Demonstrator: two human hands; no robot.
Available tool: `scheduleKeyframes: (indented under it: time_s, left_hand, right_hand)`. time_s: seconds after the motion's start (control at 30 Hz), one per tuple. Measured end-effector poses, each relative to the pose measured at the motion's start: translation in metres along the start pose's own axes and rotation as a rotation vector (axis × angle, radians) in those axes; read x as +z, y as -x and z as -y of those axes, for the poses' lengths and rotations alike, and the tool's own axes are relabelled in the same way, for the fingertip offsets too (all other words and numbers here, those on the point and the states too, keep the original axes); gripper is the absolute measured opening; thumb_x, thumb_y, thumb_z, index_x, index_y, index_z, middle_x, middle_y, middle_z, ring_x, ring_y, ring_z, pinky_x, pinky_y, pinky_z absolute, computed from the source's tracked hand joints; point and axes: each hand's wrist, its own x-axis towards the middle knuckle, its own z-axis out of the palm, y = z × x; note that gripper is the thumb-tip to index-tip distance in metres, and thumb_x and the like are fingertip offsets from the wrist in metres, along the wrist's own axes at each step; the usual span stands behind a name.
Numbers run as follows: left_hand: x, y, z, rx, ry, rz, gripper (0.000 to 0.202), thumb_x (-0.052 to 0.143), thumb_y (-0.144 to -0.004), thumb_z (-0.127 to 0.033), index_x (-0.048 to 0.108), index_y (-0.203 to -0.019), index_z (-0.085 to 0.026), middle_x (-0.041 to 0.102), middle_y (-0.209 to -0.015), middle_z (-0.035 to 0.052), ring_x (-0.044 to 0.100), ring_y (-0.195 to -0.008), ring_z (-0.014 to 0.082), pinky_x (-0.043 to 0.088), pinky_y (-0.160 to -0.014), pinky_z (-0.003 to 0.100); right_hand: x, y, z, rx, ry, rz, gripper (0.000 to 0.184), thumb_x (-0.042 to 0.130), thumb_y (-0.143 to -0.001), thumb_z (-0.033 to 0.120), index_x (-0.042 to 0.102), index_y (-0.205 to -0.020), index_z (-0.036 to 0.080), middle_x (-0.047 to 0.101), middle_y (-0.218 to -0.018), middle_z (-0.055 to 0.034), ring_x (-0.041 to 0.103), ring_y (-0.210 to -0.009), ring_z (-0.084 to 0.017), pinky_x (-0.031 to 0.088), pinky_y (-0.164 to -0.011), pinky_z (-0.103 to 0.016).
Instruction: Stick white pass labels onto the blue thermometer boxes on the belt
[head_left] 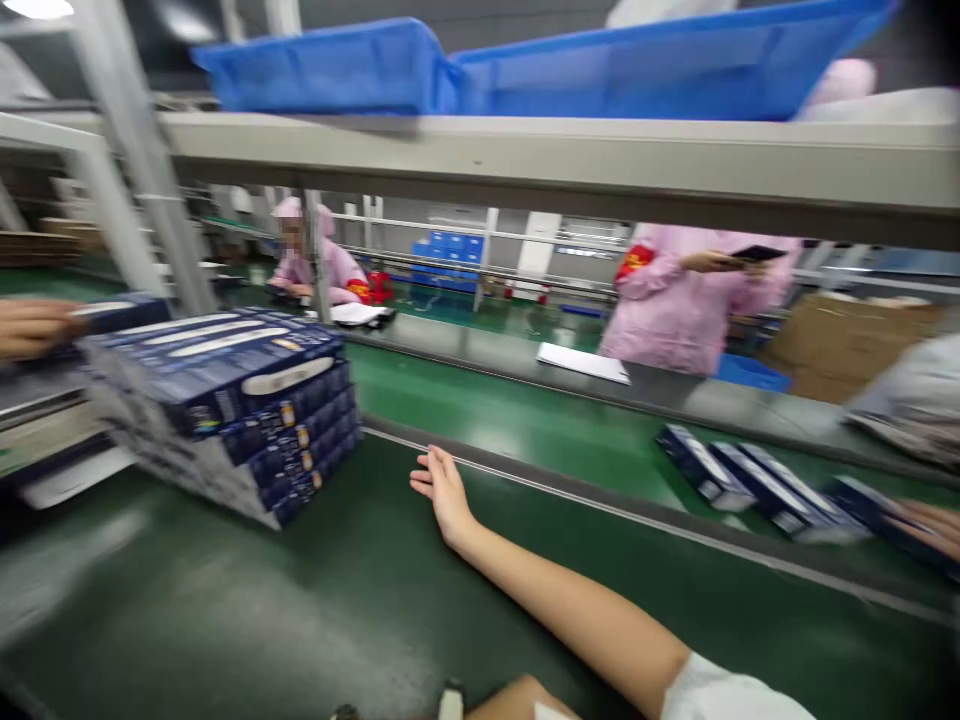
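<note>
My right hand (444, 492) lies open on the dark green conveyor belt (315, 600), fingers stretched out and pointing away from me, holding nothing. It rests just right of a leaning stack of dark blue flat boxes (247, 410), without touching them. A strip of skin at the bottom edge may be my left arm (517, 703); its fingers are hidden. At the far left edge another person's hand (30, 326) grips a blue box (120, 312) on top of the stack.
Several blue boxes (757, 480) lie on the belt at right, by a co-worker's hand (930, 525). Two people in pink coats (675, 310) work beyond the far rail. Blue bins (525, 70) sit on the overhead shelf. A white sheet (583, 362) lies on the ledge.
</note>
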Motion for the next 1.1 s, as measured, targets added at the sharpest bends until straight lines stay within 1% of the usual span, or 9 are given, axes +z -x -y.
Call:
scheduleKeyframes:
  time_s: [0.13, 0.23, 0.33, 0.4, 0.57, 0.73, 0.9, 1.0, 1.1]
  left_hand:
    - [0.014, -0.02, 0.017, -0.058, -0.064, 0.096, 0.026, 0.058, -0.075, -0.045, 0.06, -0.08, -0.019, 0.06, -0.078, 0.002, 0.056, -0.073, 0.016, 0.046, -0.064, 0.028]
    - [0.013, -0.026, 0.026, -0.049, -0.109, 0.018, 0.038, 0.067, -0.06, -0.055, 0.058, -0.062, -0.017, 0.058, -0.059, 0.0005, 0.054, -0.062, 0.0162, 0.041, -0.06, 0.027]
    - [0.011, -0.028, 0.029, -0.046, -0.165, -0.084, 0.042, 0.066, -0.059, -0.057, 0.059, -0.062, -0.016, 0.059, -0.06, 0.0022, 0.053, -0.061, 0.0157, 0.04, -0.06, 0.026]
    - [0.01, -0.03, 0.027, -0.051, -0.172, -0.126, 0.041, 0.065, -0.06, -0.056, 0.06, -0.062, -0.016, 0.06, -0.061, 0.0028, 0.053, -0.06, 0.0153, 0.041, -0.059, 0.026]
    - [0.006, -0.054, 0.006, 0.008, -0.197, -0.226, 0.037, 0.063, -0.066, -0.049, 0.062, -0.062, -0.013, 0.062, -0.061, 0.0047, 0.055, -0.058, 0.0157, 0.042, -0.059, 0.026]
    - [-0.011, -0.104, -0.019, 0.129, -0.163, -0.36, 0.03, 0.065, -0.066, -0.043, 0.06, -0.067, -0.013, 0.062, -0.065, 0.0038, 0.057, -0.061, 0.0165, 0.043, -0.062, 0.027]
    - [-0.025, -0.153, -0.037, 0.218, -0.232, -0.399, 0.029, 0.063, -0.067, -0.041, 0.06, -0.074, -0.013, 0.062, -0.071, 0.0042, 0.057, -0.068, 0.0181, 0.042, -0.067, 0.028]
    - [-0.028, -0.165, -0.043, 0.255, -0.317, -0.38, 0.032, 0.063, -0.066, -0.04, 0.063, -0.084, -0.014, 0.064, -0.079, 0.0047, 0.057, -0.076, 0.0206, 0.042, -0.072, 0.03]
    - [-0.029, -0.162, -0.042, 0.257, -0.42, -0.341, 0.03, 0.063, -0.064, -0.041, 0.064, -0.077, -0.014, 0.063, -0.074, 0.0037, 0.056, -0.073, 0.0212, 0.04, -0.07, 0.029]
  right_hand:
    - [-0.131, -0.01, 0.017, -0.227, 0.331, -0.258, 0.038, 0.042, -0.081, 0.043, 0.053, -0.107, 0.017, 0.058, -0.104, -0.0085, 0.053, -0.098, -0.018, 0.039, -0.089, -0.036]
    - [-0.225, -0.014, 0.033, -0.326, 0.6, -0.41, 0.031, 0.049, -0.076, 0.037, 0.057, -0.099, 0.017, 0.052, -0.115, -0.0097, 0.037, -0.116, -0.022, 0.021, -0.101, -0.04]
    - [-0.288, -0.015, 0.038, -0.346, 0.807, -0.529, 0.024, 0.046, -0.077, 0.032, 0.058, -0.09, 0.015, 0.052, -0.111, -0.0133, 0.033, -0.115, -0.026, 0.016, -0.099, -0.047]
    - [-0.308, -0.014, 0.034, -0.346, 0.911, -0.559, 0.023, 0.041, -0.079, 0.029, 0.058, -0.086, 0.015, 0.055, -0.102, -0.0144, 0.037, -0.109, -0.028, 0.019, -0.096, -0.049]
    - [-0.301, -0.017, 0.021, -0.367, 1.09, -0.421, 0.019, 0.042, -0.081, 0.026, 0.059, -0.084, 0.017, 0.059, -0.094, -0.0096, 0.039, -0.107, -0.025, 0.024, -0.094, -0.041]
    - [-0.272, -0.017, 0.017, -0.388, 1.143, -0.238, 0.019, 0.042, -0.083, 0.024, 0.06, -0.088, 0.018, 0.059, -0.096, -0.0068, 0.038, -0.109, -0.023, 0.024, -0.095, -0.036]
    - [-0.245, -0.01, 0.02, -0.412, 1.14, -0.097, 0.021, 0.041, -0.086, 0.025, 0.06, -0.09, 0.017, 0.059, -0.093, -0.0074, 0.042, -0.103, -0.022, 0.03, -0.089, -0.034]
    - [-0.237, -0.007, 0.021, -0.417, 1.132, 0.015, 0.018, 0.044, -0.085, 0.024, 0.061, -0.088, 0.019, 0.06, -0.086, -0.0047, 0.047, -0.089, -0.019, 0.035, -0.079, -0.03]
    - [-0.233, -0.005, 0.021, -0.404, 1.12, 0.052, 0.017, 0.045, -0.085, 0.024, 0.061, -0.087, 0.019, 0.061, -0.083, -0.0037, 0.048, -0.08, -0.017, 0.036, -0.075, -0.029]
